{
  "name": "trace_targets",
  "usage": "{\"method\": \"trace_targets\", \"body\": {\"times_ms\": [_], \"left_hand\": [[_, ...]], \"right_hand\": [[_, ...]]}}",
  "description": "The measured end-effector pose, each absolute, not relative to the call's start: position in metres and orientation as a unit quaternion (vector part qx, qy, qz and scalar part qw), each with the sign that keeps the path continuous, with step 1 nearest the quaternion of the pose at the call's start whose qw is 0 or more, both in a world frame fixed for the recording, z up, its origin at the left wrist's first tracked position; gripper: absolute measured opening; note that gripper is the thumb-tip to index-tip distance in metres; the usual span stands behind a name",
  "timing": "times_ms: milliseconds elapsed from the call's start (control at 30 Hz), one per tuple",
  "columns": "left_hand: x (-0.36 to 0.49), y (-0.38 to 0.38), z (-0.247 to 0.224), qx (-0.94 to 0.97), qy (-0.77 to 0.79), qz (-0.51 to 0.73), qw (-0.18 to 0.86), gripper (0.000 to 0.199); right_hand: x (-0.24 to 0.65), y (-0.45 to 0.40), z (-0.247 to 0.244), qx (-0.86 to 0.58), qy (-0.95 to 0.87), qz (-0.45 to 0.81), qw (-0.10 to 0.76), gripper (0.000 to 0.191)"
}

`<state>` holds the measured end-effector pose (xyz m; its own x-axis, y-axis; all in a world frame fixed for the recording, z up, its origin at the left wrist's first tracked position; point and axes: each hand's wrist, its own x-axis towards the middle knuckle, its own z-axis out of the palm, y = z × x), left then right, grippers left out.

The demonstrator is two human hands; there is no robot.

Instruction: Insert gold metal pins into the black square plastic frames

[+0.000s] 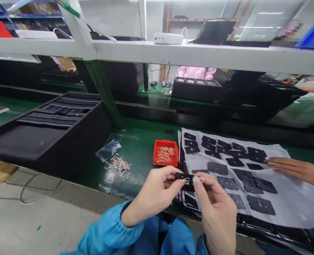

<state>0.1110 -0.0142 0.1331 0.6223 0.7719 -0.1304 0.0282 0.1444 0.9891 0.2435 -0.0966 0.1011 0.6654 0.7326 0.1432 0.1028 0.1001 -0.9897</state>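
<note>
1. A small black piece (186, 180) is being held up in front of the body, above the near edge of the green bench (138, 140) and just left of the white sheet (287, 209).
2. It is gripped by the left hand (151, 194) and the right hand (217, 212). It is clamped at the tips by the left thumb (180, 183) and the right thumb (196, 180); the other fingers behind it cannot be made out.
3. A slip is the main risk: with so small a piece held only at the tips, it could be dropped onto the dark stack (189, 202) below and lost from sight.
4. A hard squeeze could bend it.
5. A careless sweep of the left hand could upset the red tray (165, 142) or scatter the loose pins (119, 166).
6. Its long axis runs crosswise, left to right, tipped slightly, with a flat face turned up.
7. Another person's hand (292, 168) is kept on the sheet, fingers together, near the black squares (255, 166).
</note>
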Motion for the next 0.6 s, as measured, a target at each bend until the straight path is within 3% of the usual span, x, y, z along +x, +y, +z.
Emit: {"method": "trace_targets", "body": {"times_ms": [400, 600], "left_hand": [[0.087, -0.023, 0.136, 0.648, 0.334, 0.309, 0.611, 0.016], [0.088, -0.032, 0.131, 0.613, 0.346, 0.336, 0.626, 0.029]], "right_hand": [[0.227, -0.095, 0.111, -0.643, -0.379, 0.204, 0.634, 0.025], [0.218, -0.1, 0.113, -0.668, -0.429, 0.111, 0.598, 0.019]]}}
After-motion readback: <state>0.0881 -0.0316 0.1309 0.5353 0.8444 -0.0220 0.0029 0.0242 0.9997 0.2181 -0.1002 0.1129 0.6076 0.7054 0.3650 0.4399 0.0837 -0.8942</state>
